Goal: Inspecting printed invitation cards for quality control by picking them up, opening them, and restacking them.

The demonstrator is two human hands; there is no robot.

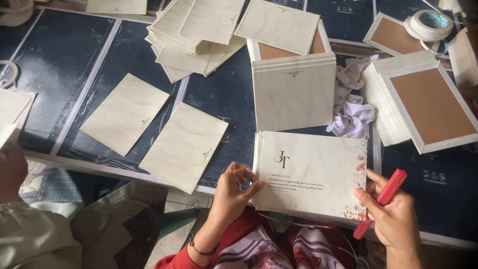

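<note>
Both hands met a card stack [311, 174] at the tabletop [224, 94] edge: left hand [234, 192] pinched its left edge, right hand [393, 214] gripped a red cutter [381, 201]. Separating the top card seemed underway, needing a clean peel next.

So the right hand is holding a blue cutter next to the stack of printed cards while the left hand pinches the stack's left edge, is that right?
Not quite: the head view shows the cutter in the right hand is red, not blue. The rest holds: the left hand pinches the left edge of the stack of printed cards.
</note>
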